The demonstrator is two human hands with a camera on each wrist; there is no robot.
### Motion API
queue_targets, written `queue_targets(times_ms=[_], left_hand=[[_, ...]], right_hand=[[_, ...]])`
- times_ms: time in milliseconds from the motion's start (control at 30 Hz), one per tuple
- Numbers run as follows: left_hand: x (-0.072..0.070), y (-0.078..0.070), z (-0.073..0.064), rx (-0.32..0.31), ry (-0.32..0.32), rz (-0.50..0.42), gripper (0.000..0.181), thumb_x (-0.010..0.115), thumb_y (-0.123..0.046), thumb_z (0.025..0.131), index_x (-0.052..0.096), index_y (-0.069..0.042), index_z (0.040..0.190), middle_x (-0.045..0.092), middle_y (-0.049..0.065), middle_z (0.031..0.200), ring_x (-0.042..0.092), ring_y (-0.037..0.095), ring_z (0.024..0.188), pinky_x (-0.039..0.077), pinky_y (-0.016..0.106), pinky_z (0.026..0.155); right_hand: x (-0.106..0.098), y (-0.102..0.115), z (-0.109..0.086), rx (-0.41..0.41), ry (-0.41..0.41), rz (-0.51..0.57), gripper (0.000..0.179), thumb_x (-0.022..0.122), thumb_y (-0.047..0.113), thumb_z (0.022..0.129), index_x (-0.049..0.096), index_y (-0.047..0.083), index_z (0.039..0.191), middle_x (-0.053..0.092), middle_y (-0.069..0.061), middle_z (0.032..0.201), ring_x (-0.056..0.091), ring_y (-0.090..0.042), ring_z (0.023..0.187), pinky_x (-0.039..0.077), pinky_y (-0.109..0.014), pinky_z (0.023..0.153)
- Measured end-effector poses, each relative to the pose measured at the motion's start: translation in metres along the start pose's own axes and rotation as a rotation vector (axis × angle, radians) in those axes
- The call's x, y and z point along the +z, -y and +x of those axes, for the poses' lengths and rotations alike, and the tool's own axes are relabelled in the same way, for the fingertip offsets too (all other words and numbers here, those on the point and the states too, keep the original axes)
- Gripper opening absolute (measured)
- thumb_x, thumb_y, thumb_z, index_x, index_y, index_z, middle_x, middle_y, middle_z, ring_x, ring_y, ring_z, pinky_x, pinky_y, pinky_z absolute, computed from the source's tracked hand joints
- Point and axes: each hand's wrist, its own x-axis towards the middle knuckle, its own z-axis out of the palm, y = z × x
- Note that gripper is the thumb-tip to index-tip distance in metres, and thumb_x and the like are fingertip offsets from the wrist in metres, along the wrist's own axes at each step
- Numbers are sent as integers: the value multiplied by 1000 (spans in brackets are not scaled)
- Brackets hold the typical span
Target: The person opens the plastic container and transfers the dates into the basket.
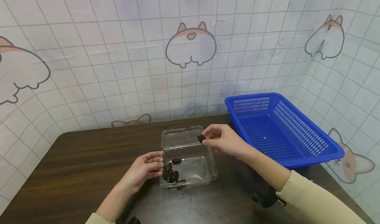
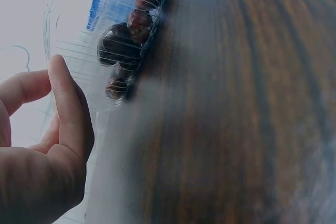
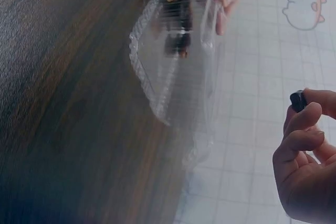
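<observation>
A hinged clear plastic box [image 1: 193, 169] stands on the table with its lid [image 1: 181, 137] folded back. Several dark brown dates [image 1: 170, 174] lie in its left part, also visible as dates [image 2: 119, 43] through the wall in the left wrist view. My left hand [image 1: 145, 169] rests its fairly straight fingertips against the box's left side. Over the right end of the lid, my right hand [image 1: 224, 140] pinches one date [image 1: 201, 138] between thumb and fingers. That date [image 3: 298, 101] shows at the fingertips in the right wrist view, apart from the box.
On the right of the table is a blue plastic basket [image 1: 311, 131] with slotted walls, close beside my right forearm. A few small brown bits lie in it. A tiled-pattern sheet [image 1: 133, 52] with cartoon animals covers the wall behind the dark wooden table [image 1: 89, 158].
</observation>
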Motion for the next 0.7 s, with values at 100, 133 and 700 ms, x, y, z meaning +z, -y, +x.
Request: queue_targets(times_ms=[100, 133, 700], left_hand=[[0, 0, 0, 1, 1, 0, 56, 65, 2, 96, 42, 12, 146, 62, 8, 107, 64, 14, 81, 61, 30, 77], [0, 0, 0, 1, 1, -1, 56, 65, 2, 96, 42, 12, 146, 62, 9, 107, 64, 14, 81, 61, 30, 77], [-1, -1, 0, -4, 7, 17, 57, 65, 0, 97, 42, 10, 147, 61, 7, 108, 64, 15, 85, 61, 31, 80]], right_hand=[[-5, 1, -1, 7, -10, -10, 24, 78, 14, 92, 70, 6, 113, 70, -10, 96, 58, -25, 66, 54, -33, 58], [-8, 1, -2, 6, -12, -13, 25, 78, 15, 92, 70, 6, 113, 70, -10, 97, 58, -25, 66, 53, -33, 57], [-41, 0, -17, 96, -66, 20, 33, 75, 22, 95, 65, 7, 124, 67, -12, 106, 53, -20, 66, 44, -27, 54]])
